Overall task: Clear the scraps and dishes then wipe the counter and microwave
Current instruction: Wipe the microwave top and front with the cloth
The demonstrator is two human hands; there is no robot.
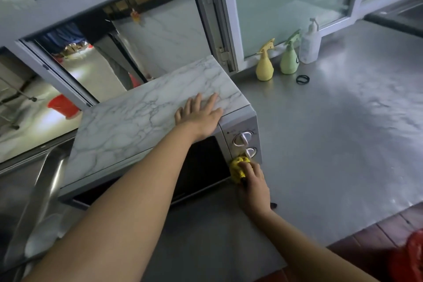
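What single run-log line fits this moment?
step: wiping microwave front | left hand: flat on top | right hand: grips yellow cloth below lower knob

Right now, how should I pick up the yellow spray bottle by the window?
Likely best by the narrow neck under the trigger of the yellow spray bottle, approached from the front over the counter. It stands upright, its body widens downward, the window is behind it, and the green spray bottle is alongside.

We are in a kitchen.
Our microwave [160,126] sits on a steel counter [332,144]; a sink [29,190] lies left of it, spray bottles [265,64] stand behind and right of it under frosted cabinet doors [286,0].
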